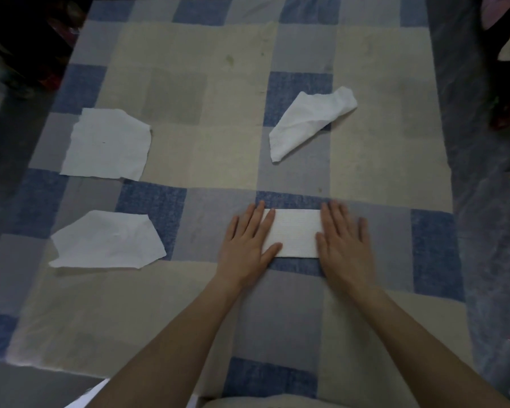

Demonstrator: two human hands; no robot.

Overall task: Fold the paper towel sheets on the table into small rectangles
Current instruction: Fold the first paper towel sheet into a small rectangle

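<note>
- The folded towel lies near the front middle of the table, a neat white rectangle between the person's two hands
- The left hand is flat and open, fingers spread, its thumb and inner fingers resting on the towel's left end; it grips nothing
- The right hand is likewise open and flat, palm down on the right end, pressing rather than holding
- The sheet looks very light, thin and soft, likely to tear or crumple under a hard pull and to slide on the cloth; a corner or short edge pinched lightly would probably be the best place to lift for the next fold
- Three more white sheets wait: a flat squarish sheet at far left, a creased sheet nearer at left, and a crumpled sheet bent to a rough triangle beyond the hands
- The tablecloth is woven, matte, checked in blue, grey and cream, with faint stains
</note>
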